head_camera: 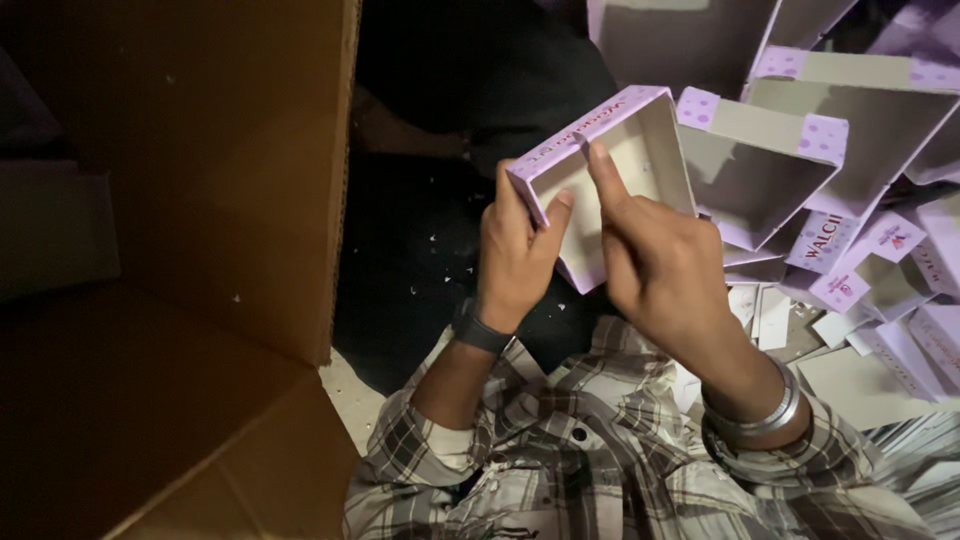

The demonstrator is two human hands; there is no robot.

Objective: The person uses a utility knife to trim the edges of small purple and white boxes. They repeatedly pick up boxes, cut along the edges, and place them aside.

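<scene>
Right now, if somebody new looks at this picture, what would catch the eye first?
First, the small open lilac box at the centre, held up by the left hand and the right hand, whose forefinger presses its rim. Next, the heap of similar lilac boxes at the upper right. The big brown carton fills the left side.

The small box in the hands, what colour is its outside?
Light purple outside, with a plain pale inside; the box shows best in the head view.
</scene>
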